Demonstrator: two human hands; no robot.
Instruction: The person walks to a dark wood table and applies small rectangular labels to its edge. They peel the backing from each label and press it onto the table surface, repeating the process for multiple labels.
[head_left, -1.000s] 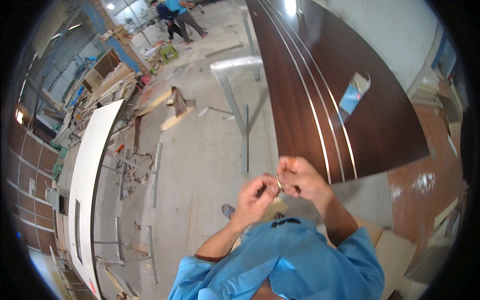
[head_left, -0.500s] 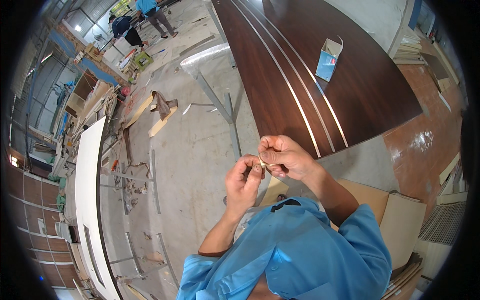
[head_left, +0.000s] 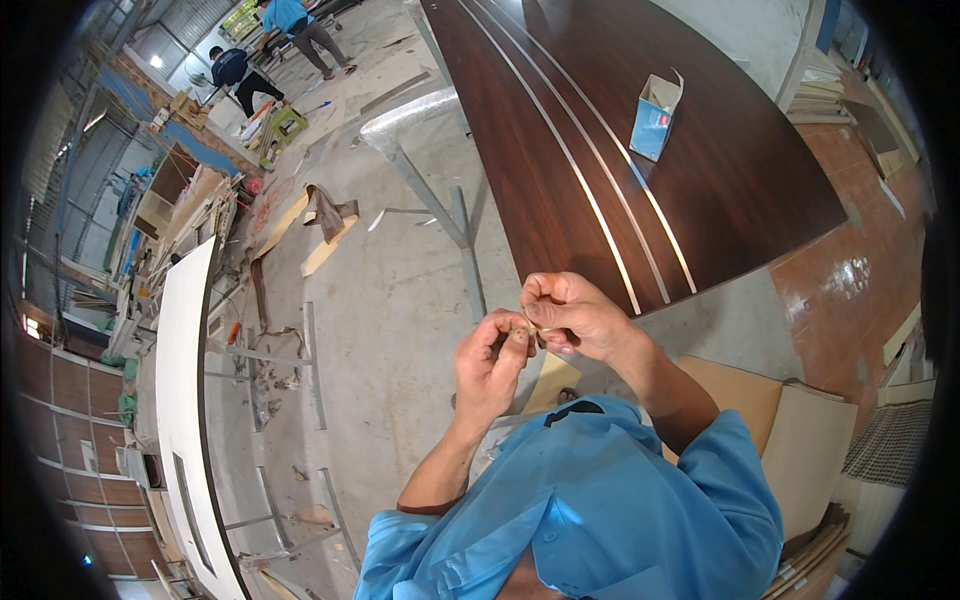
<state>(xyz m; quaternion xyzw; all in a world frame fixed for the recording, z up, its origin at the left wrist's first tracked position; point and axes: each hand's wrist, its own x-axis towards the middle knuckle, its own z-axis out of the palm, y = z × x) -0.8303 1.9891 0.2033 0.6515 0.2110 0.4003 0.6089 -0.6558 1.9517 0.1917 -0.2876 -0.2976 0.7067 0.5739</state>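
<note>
My left hand (head_left: 492, 358) and my right hand (head_left: 572, 312) meet in front of my chest, fingertips nearly touching. Both are closed in a pinch on a small pale piece (head_left: 531, 326), mostly covered by the fingers; its kind cannot be made out. Just beyond the hands lies a dark brown, glossy wood panel (head_left: 740, 200) with three shiny metal strips along it. On that panel stands a small blue cardboard box (head_left: 652, 132) with its top flap up.
A long white panel (head_left: 180, 350) stands to the left, beside metal frames (head_left: 312, 365). A grey metal stand (head_left: 455, 220) is by the dark panel. Cardboard (head_left: 810, 450) lies at the right. Two people (head_left: 300, 35) are far off at the upper left, near a green stool (head_left: 290, 124).
My fingers have shifted slightly and cover more of the small pale piece. The two people in the distance have changed posture; one has stepped leftward.
</note>
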